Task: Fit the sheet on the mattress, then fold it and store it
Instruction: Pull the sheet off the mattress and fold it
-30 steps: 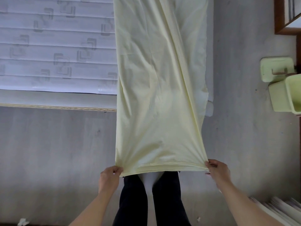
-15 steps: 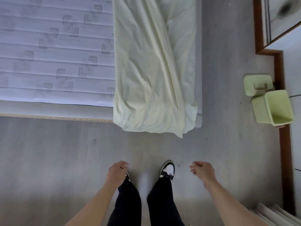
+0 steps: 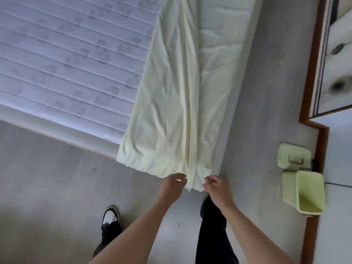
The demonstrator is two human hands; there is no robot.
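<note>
Sheet (image 3: 182, 103) folded in long strip on mattress (image 3: 66, 60) right side, end hanging at 6 o'clock. Left hand (image 3: 172, 187), right hand (image 3: 217, 189): fingers curled at hanging corners, grip unclear. Fabric looks light, limp, creases easily; better hold both end corners

The sheet (image 3: 181, 103) is pale yellow and folded lengthwise into a long, creased strip that runs from the top centre of the frame down to just below the middle. It lies along the right edge of the mattress (image 3: 72, 60), its lower end hanging over the mattress end. The mattress, white and quilted with a grey angular pattern, fills the upper left, its top bare.
</note>
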